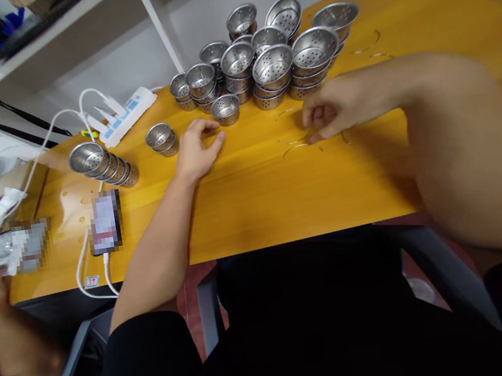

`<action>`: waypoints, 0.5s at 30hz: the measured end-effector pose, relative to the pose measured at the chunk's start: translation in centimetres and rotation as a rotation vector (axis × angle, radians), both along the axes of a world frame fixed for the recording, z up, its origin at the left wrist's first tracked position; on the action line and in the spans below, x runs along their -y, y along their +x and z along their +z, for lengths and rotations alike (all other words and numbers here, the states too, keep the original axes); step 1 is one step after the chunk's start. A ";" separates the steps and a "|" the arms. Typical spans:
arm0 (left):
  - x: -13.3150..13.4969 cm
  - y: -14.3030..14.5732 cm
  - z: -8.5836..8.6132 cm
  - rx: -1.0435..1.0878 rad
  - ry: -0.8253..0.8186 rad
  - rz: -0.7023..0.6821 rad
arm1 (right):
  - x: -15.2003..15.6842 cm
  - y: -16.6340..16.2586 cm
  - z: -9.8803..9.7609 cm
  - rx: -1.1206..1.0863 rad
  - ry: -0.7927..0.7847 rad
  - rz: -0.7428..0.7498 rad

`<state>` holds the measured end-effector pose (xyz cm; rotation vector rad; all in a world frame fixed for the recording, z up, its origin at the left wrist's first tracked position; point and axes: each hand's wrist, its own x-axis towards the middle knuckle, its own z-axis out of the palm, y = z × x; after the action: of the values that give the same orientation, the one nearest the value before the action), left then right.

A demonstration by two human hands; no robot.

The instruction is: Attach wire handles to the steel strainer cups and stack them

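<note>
The left hand [195, 149] lies flat on the yellow counter [257, 199], its grip open, holding nothing, just by one small metal cup [225, 109]. The right hand [338, 113] has its grip pinched on a thin wire ring [294, 142] lying on the counter. Behind both hands stands a big pile of holey metal cups [269, 59]

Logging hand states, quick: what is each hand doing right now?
Left hand: open, resting on the table, holding nothing.
Right hand: fingers curled at a thin wire ring; grip cannot be told.
</note>
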<state>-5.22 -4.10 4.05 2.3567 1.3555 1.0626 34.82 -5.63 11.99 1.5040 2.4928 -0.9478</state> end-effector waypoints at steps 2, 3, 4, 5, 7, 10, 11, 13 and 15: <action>0.1 0.1 0.1 -0.021 0.000 -0.004 | -0.1 -0.5 -0.4 -0.016 -0.034 0.051; 0.1 0.1 0.2 -0.028 0.003 -0.006 | 0.0 -1.0 -0.6 -0.001 -0.020 0.081; 0.1 0.1 0.2 -0.034 0.006 -0.009 | 0.0 -1.5 -0.8 0.026 0.007 0.102; 0.2 0.1 0.3 -0.038 0.008 -0.009 | 0.1 -2.0 -1.0 0.056 0.043 0.113; 0.3 0.0 0.5 -0.040 -0.003 -0.005 | 0.4 -3.0 -1.2 0.105 0.113 0.110; 0.3 -0.1 1.0 -0.017 -0.054 0.015 | 0.7 -4.1 -1.4 0.148 0.163 0.087; 0.2 -0.3 1.1 -0.001 -0.056 0.034 | 0.8 -4.3 -1.5 0.164 0.165 0.076; 0.0 -0.7 1.4 0.049 -0.004 0.112 | 0.8 -4.5 -1.9 0.185 0.171 0.065; -0.6 -1.7 1.5 0.099 0.093 0.233 | 0.6 -4.5 -2.4 0.190 0.206 0.083</action>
<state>-6.88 -3.54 5.58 2.2148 1.6059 1.3137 30.28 -6.19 9.54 1.4518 2.5528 -0.5222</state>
